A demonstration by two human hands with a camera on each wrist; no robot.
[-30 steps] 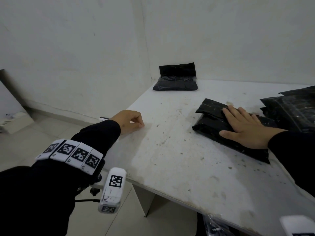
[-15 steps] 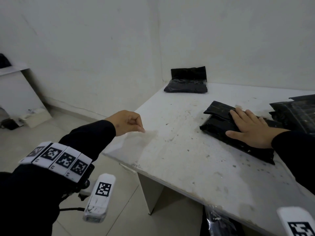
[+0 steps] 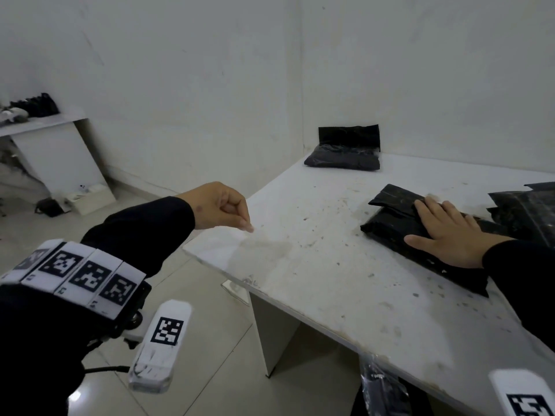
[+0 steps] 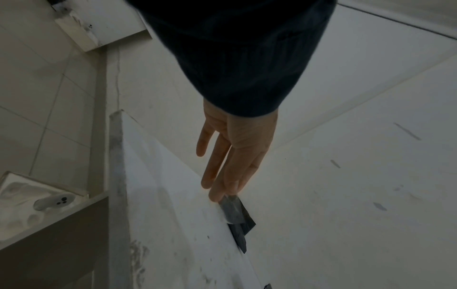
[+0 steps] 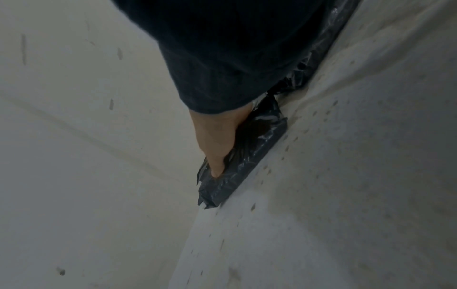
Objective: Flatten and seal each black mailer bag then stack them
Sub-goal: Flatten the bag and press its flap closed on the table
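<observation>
Nearest to us, a white band of black-and-white square markers [image 3: 81,271] wraps the dark left sleeve, above the pale tiled floor [image 3: 210,355]. The left hand [image 3: 220,205] hangs over the left edge of the scuffed white table [image 3: 315,265], not touching it. In the head view its fingers are curled inward, with the thumb tip against the forefinger. In the left wrist view the same hand [image 4: 235,148] looks more extended, so we cannot tell whether it is clenched or pinching something small. The right hand [image 3: 444,232] lies palm down, fingers straight and slightly spread, pressing on the filled black plastic mailer bag [image 3: 390,217]. This bag lies flat on the right part of the table, its flap end pointing away from us. The right wrist view confirms this: the hand [image 5: 215,140] is flat on the glossy bag [image 5: 257,148], not gripping it. Just beyond that bag, at the right edge of the head view, sits a heap of more black plastic bags [image 3: 528,208]. Well apart, at the far end of the table, another black mailer bag [image 3: 345,151] lies with its open flap standing up against the white wall [image 3: 420,70]. Far left, a low white shelf [image 3: 45,121] carries dark items that are too small to identify.
</observation>
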